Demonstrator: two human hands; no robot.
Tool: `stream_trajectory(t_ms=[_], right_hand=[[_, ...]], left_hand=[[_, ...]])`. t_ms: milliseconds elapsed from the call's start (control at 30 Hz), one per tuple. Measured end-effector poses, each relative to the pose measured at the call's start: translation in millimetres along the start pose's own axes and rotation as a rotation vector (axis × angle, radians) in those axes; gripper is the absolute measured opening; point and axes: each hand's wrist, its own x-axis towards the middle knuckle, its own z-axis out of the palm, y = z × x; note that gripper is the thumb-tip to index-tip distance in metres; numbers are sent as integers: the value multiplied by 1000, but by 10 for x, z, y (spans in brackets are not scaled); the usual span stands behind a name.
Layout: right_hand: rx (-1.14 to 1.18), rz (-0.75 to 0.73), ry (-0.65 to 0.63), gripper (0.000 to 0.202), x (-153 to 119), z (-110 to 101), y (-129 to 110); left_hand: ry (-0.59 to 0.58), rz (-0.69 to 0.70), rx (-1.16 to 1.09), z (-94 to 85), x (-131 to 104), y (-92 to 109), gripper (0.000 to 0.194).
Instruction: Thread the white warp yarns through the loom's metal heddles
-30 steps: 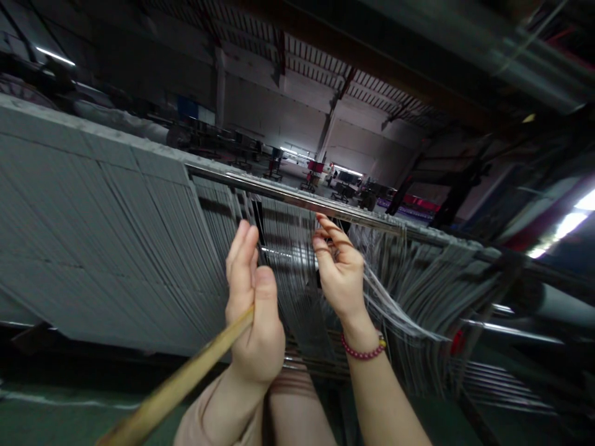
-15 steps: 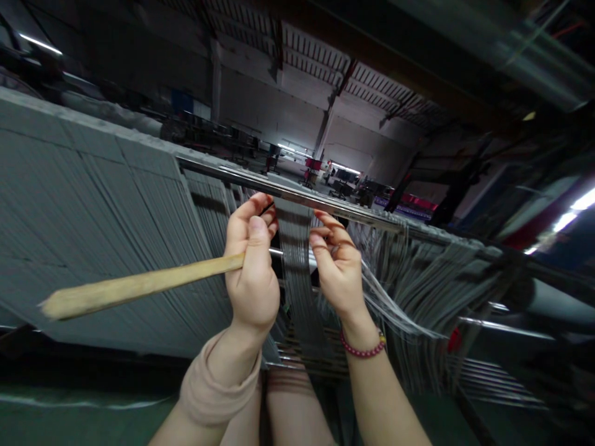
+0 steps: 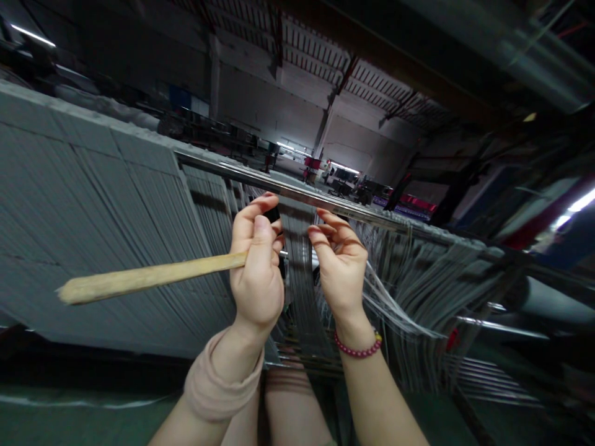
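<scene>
My left hand (image 3: 258, 272) is closed round a flat, pale wooden stick (image 3: 153, 279), which sticks out to the left. A thin shiny piece shows just right of that hand; whether it belongs to the stick I cannot tell. My right hand (image 3: 341, 266) has its fingers curled in towards the thumb, beside a hanging band of grey threads (image 3: 300, 266). Anything pinched there is too fine to make out. Both sets of fingertips are just under a long metal bar (image 3: 288, 191) that slopes down to the right.
A wide sheet of grey warp threads (image 3: 93, 217) stretches across the left. Loose grey yarn bundles (image 3: 432, 285) hang from the bar at the right, with a white strand bundle (image 3: 395, 313) among them. Metal rods (image 3: 493, 378) lie low at the right.
My left hand and the wooden stick have shifted slightly right, and the stick's free end has risen a little. The right hand stays by the threads, its thumb and forefinger slightly moved.
</scene>
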Motion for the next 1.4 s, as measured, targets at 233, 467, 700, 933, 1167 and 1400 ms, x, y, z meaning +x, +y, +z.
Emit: stream_trajectory(t_ms=[233,467,700,933,1167,1400], right_hand=[[31,2,62,13,8,27,6],[76,34,78,11,17,38,24],[39,23,77,12,-2,36,21],[-15,-16,81,13,-9,33,-8],[-29,-8,74,15,-29,34,0],[-128,-186,-218,21,-56,-123,43]], left_hand=[[-17,34,3,-4,-1,-16,23],[-26,21,-28,-4,-5,-20,23],[-24,42,-19,-8,-22,-21,22],[-20,34,-70,-4,-38,-8,22],[-8,23,-10,-13,-33,-36,21],[101,206,300,-40,-238,142,18]])
